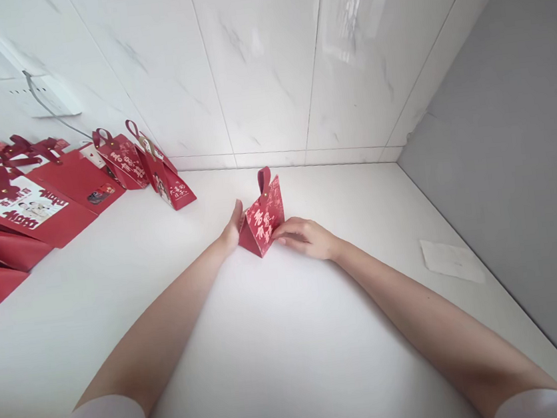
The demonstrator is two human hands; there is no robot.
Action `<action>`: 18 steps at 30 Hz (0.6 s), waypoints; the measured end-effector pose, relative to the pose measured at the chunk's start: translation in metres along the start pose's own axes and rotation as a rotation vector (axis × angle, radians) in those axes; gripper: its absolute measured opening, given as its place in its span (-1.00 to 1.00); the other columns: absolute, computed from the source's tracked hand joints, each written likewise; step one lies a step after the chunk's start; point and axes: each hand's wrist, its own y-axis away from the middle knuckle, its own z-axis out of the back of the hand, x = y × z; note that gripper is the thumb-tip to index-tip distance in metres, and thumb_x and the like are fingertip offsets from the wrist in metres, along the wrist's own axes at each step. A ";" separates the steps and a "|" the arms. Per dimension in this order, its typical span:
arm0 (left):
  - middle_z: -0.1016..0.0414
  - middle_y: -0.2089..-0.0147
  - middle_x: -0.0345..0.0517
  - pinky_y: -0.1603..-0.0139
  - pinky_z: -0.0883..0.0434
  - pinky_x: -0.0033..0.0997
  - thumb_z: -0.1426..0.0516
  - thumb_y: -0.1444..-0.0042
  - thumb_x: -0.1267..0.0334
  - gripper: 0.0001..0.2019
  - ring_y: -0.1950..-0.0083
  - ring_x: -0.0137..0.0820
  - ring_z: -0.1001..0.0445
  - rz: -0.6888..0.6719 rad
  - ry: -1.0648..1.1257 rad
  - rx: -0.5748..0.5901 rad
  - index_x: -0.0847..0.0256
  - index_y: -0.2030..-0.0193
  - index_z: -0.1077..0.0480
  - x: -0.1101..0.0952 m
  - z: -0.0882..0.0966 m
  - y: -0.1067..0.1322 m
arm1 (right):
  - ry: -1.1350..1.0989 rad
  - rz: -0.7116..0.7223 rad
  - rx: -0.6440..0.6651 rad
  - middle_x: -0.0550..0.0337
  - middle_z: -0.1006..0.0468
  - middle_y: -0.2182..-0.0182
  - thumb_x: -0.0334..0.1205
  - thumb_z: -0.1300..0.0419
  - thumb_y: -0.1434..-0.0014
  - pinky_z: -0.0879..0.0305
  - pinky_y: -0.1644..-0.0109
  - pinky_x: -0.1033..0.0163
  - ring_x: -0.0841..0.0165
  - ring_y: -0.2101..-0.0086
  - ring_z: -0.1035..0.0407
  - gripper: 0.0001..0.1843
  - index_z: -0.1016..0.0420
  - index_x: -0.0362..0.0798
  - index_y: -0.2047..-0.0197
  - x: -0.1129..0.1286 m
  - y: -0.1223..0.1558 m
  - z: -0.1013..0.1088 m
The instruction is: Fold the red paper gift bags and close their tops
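One red box (263, 223) held between half-open left hand (231, 232) and bent-fingered right hand (312, 239).

Red box (264, 220): on the white table (293, 341), loop handle (264, 180) up, pale lettering on its side
Left hand (232, 231): against the box's left side, thumb up, other fingers hidden
Right hand (309, 237): fingertips at the box's lower right edge
Two more boxes (169, 181): side by side near the tiled wall (263, 70)
Red bags (67, 183): crowded at far left
White paper (451, 260): near the table's right edge
Cable (48, 109): hanging from a wall socket (59, 96)
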 end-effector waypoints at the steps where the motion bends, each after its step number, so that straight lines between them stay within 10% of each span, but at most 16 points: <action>1: -0.58 -0.03 0.09 -0.12 -0.45 -0.08 0.24 -0.10 -0.48 -0.14 -0.08 -0.04 -0.52 0.040 0.035 0.009 0.19 -0.08 -0.47 -0.001 0.002 0.001 | -0.072 -0.011 -0.001 0.13 -0.61 0.10 -0.03 -0.08 -0.33 -0.38 -0.05 0.09 0.20 0.08 -0.47 -0.72 -0.55 0.07 0.08 0.004 -0.001 -0.003; 9: -0.63 0.14 0.14 -0.03 -0.46 -0.08 0.27 -0.04 -0.53 -0.06 0.04 -0.02 -0.56 -0.050 -0.084 -0.122 0.27 0.10 -0.57 -0.052 0.002 0.010 | -0.259 -0.313 -0.277 0.17 -0.64 0.36 0.09 -0.16 -0.21 -0.38 0.09 0.14 0.25 0.30 -0.49 -0.66 -0.57 0.02 0.35 -0.010 0.001 -0.008; 14: -0.63 0.20 -0.01 0.03 -0.42 -0.23 -0.07 -0.09 -0.33 -0.40 0.08 -0.13 -0.56 -0.315 -0.708 -0.369 0.23 0.25 -0.59 -0.102 -0.037 0.035 | -0.399 -0.458 -0.461 0.09 -0.61 0.42 0.20 -0.12 -0.18 -0.44 0.15 0.13 0.28 0.37 -0.50 -0.55 -0.50 -0.04 0.36 -0.037 -0.001 -0.003; 18: -0.47 0.54 -0.10 0.35 -0.31 -0.29 -0.22 -0.05 -0.02 -0.67 0.37 -0.21 -0.50 -0.237 -1.227 -0.382 0.20 0.54 -0.49 -0.115 -0.055 0.044 | -0.486 -0.503 -0.474 0.08 -0.63 0.38 0.22 -0.18 -0.11 -0.44 0.13 0.16 0.31 0.35 -0.50 -0.54 -0.52 -0.05 0.35 -0.039 0.002 -0.002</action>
